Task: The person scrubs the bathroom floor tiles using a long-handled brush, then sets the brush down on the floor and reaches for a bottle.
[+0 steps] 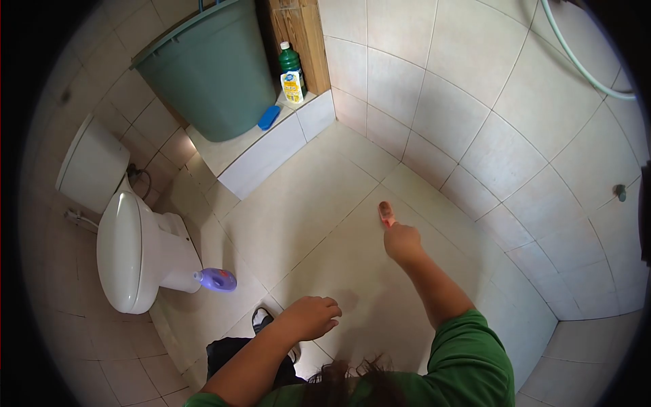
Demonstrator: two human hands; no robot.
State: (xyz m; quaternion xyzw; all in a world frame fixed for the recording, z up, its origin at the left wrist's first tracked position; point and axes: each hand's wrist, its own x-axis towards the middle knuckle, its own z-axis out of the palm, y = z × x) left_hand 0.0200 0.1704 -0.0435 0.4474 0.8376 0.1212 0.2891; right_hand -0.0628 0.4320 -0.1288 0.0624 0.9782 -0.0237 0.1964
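Stretched out over the tiled floor (298, 197), my right hand (403, 243) is closed around the handle of a scrub brush (386, 211). The brush has a brownish head with pink-red near the grip; I cannot tell whether it touches the tiles. My left hand (316, 318) hangs near my knee with its fingers loosely bent and slightly apart, holding nothing. A purple bottle (218, 280) with a pale cap stands on the floor to the left of that hand, close to the toilet base.
A white toilet (121, 251) stands at the left. On a tiled ledge (264, 161) are a big green-grey tub (210, 74), a blue brush or block (268, 118) and a green bottle (290, 60) behind a yellow-white packet (292, 87). A pale hose (576, 61) hangs at upper right.
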